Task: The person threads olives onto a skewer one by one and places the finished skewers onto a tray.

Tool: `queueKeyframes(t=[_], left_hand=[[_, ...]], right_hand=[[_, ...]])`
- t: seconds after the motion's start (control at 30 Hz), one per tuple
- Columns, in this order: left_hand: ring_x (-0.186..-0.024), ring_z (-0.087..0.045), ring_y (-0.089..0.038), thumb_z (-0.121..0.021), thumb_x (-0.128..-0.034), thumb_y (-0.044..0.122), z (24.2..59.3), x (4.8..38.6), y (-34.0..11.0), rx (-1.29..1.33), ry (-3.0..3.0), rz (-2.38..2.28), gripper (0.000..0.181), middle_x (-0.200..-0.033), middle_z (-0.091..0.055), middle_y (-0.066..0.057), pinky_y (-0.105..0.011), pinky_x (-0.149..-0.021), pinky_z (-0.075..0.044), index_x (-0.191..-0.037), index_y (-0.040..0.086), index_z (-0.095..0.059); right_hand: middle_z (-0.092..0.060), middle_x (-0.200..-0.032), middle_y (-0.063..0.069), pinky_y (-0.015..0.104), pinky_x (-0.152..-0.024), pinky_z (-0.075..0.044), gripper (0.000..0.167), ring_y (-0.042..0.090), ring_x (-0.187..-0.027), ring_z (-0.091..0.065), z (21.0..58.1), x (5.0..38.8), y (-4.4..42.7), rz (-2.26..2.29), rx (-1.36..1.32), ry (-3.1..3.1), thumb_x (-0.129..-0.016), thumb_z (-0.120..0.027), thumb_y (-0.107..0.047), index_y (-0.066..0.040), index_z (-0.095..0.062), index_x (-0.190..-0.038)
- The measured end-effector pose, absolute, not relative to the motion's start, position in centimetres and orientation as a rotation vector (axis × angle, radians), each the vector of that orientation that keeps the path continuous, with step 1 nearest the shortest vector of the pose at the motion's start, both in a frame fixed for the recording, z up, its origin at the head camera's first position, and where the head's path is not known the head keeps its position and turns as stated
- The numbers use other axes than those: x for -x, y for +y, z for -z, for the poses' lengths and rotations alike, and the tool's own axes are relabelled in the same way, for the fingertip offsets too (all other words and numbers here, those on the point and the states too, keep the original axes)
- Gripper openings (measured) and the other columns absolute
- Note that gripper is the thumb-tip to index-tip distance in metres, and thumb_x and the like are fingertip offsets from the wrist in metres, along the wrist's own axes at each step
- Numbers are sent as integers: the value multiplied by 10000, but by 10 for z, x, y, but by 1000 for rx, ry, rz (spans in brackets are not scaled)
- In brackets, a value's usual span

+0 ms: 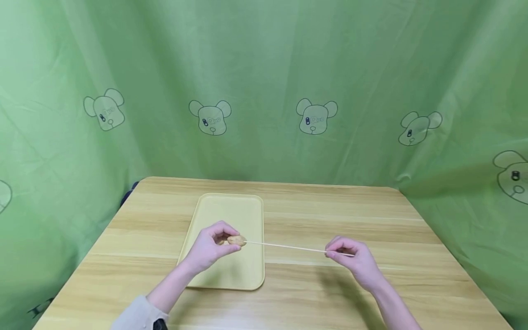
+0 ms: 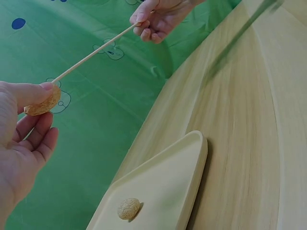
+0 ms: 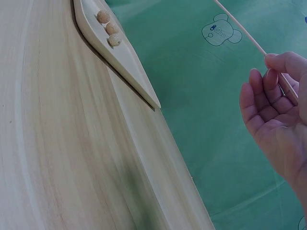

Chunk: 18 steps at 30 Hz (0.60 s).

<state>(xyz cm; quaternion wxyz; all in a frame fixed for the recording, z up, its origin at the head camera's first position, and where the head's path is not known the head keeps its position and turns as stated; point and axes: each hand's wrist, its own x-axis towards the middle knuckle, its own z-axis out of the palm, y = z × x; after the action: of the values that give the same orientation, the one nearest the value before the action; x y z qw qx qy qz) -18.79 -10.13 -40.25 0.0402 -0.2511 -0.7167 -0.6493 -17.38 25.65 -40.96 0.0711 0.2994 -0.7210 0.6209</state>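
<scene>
Between the thumb and fingers of my left hand [image 1: 209,249] is a brown, wrinkled oval food piece [image 1: 237,240], pinched above the tray [image 1: 251,279]. One end of a thin wooden skewer [image 1: 288,247] meets this piece; how deep it goes cannot be seen. My right hand [image 1: 355,261] pinches the skewer toward its other end, with the shaft running back across the palm in the right wrist view. A similar wrinkled ball [image 2: 128,209] lies on the tray in the left wrist view. In the right wrist view, several such balls [image 3: 111,28] sit in a row there.
The pale yellow tray lies left of centre on a wood-grain table [image 1: 330,211]. A green curtain [image 1: 264,59] with printed bear heads hangs behind and along both sides. Shadows of the hands fall on the tabletop.
</scene>
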Motion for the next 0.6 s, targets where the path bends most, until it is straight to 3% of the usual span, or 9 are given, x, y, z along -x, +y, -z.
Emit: queueKeyframes(t=[0.27,0.6], left_hand=[[-822,-572,-108,-739,-718,-38,402,188,-99,830,-2171,1991,246,-910,-594,-161,-237,-746,-502,-930,-87,-625],[-806,-576,-96,-730,-706,-70,401,188,-96,846,-2144,2029,253,-889,-612,-76,-227,-730,-502,-920,-131,-609]], right_hand=[[-630,-853,35,219,-708,-510,170,94,-810,-586,409,173,255,-1830,-853,-2217,-806,-585,143,-9,-647,-850],[-646,-858,14,227,-722,-521,161,82,-818,-594,408,173,250,-1835,-757,-2251,-787,-616,128,-15,-668,-837]])
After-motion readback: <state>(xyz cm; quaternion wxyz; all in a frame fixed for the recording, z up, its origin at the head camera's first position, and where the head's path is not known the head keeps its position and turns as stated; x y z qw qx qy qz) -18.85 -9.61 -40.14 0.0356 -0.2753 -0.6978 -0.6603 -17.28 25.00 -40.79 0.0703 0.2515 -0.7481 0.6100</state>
